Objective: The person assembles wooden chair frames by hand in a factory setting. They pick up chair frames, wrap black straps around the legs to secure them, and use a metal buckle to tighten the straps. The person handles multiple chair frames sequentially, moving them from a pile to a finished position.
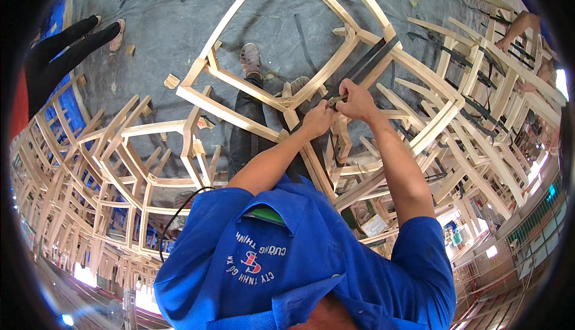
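In front of my body stands a pale wooden chair frame (239, 114) with angled rails and joined legs. A wide black strap (372, 60) stretches across it from the frame's upper right corner down toward my hands. At the strap's lower end, a small brassy metal buckle (337, 99) shows between my fingers. My left hand (317, 120) is closed, pinching at the buckle from the left. Closed round its other side is my right hand (357, 100), knuckles up. The fingertips partly cover the buckle, so its exact shape is hidden.
Many similar wooden frames crowd the left (129, 180) and the right (473, 102), several with black straps. A grey floor sheet (156, 36) holds wood offcuts (172, 81). One person's legs (66, 54) are at far left; another person's arm (521, 27) reaches in at right.
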Motion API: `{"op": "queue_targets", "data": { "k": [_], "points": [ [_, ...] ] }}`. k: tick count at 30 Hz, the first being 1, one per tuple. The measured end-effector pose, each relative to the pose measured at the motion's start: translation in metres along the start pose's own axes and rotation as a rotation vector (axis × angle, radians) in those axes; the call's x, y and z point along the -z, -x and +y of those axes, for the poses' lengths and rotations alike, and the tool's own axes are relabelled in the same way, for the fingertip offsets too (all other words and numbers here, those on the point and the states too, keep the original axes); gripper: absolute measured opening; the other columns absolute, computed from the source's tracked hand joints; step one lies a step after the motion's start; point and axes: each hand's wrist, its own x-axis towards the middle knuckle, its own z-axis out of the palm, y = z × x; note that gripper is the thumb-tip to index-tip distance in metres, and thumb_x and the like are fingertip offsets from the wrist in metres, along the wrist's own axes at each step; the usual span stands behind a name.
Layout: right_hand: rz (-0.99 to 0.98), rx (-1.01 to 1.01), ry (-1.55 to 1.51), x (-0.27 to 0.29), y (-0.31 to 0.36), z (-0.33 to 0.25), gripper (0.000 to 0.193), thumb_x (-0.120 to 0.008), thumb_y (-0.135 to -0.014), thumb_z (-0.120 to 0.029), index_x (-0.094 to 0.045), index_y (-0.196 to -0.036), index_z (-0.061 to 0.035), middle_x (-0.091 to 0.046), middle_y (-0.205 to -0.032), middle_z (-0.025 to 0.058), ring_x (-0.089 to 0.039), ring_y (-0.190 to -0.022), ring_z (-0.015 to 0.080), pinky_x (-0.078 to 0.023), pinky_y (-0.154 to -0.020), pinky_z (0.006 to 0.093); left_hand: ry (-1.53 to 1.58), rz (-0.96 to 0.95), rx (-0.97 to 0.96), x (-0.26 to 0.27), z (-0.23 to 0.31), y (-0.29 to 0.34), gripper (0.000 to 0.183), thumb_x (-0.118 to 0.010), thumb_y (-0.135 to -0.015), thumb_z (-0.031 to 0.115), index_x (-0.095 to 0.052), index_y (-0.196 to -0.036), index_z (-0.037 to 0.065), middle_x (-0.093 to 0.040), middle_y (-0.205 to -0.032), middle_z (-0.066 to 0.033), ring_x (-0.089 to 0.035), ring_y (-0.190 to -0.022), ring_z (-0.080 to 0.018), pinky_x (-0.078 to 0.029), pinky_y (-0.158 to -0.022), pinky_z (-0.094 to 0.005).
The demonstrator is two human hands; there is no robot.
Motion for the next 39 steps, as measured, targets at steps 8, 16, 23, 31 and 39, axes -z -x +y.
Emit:
{"op": "queue_targets", "data": {
  "k": [8, 16, 23, 31, 39],
  "points": [
    [0.157, 0.042, -0.139, -0.037, 0.05, -0.019, 0.024, -0.07, -0.078, -0.015, -0.055, -0.097, -0.01, -0.065, -0.083, 0.0147, -0.063, -0.076, 0.0365, -0.05, -0.07, 0.0439, 0.221, -0.018, -0.16, 0.013, 0.003, 0.021, 0.021, -0.05, -0.102, 0.021, -0.052, -0.112, 0.003, -0.061, -0.1, -0.0225, -0.062, -0.099, -0.0459, -0.049, -0.076, -0.0506],
    [-0.101, -0.21, -0.566, -0.004, -0.009, -0.005, 0.04, -0.081, -0.084, -0.039, -0.06, -0.084, -0.0053, -0.062, -0.072, 0.0021, -0.061, -0.064, 0.011, -0.049, -0.057, 0.0283, 0.061, 0.038, 0.003, 0.019, 0.022, 0.024, 0.031, -0.056, -0.095, 0.025, -0.059, -0.116, 0.002, -0.069, -0.095, -0.0225, -0.068, -0.091, -0.043, -0.055, -0.075, -0.0496],
    [-0.109, -0.051, -0.547, -0.011, 0.054, -0.04, 0.027, -0.068, -0.09, -0.025, -0.062, -0.079, -0.0014, -0.065, -0.064, 0.0056, -0.064, -0.06, 0.0131, -0.05, -0.055, 0.03, 0.175, -0.144, -0.229, 0.038, -0.004, 0.084, 0.032, -0.049, -0.095, 0.022, -0.06, -0.119, 0.003, -0.068, -0.095, -0.0243, -0.069, -0.083, -0.039, -0.052, -0.073, -0.0464],
    [0.028, 0.202, -0.553, -0.046, 0.12, -0.106, 0.039, -0.067, -0.092, -0.027, -0.063, -0.124, -0.004, -0.067, -0.112, 0.0199, -0.064, -0.11, 0.0356, -0.049, -0.095, 0.0424, 0.592, -0.215, 0.009, 0.109, -0.063, 0.201, 0.026, -0.047, -0.098, 0.01, -0.061, -0.12, 0.004, -0.065, -0.097, -0.004, -0.061, -0.089, -0.017, -0.048, -0.083, -0.0306],
    [-0.33, 0.571, 0.247, -0.028, 0.096, -0.069, 0.033, -0.058, -0.096, -0.041, -0.071, -0.11, -0.013, -0.07, -0.109, 0.0119, -0.067, -0.098, 0.0366, -0.053, -0.086, 0.048, 0.386, -0.192, -0.133, 0.093, -0.039, 0.203, 0.019, -0.055, -0.097, 0.006, -0.061, -0.115, 0.003, -0.059, -0.096, 0.0, -0.053, -0.091, -0.0104, -0.044, -0.084, -0.027]
  ]
}}
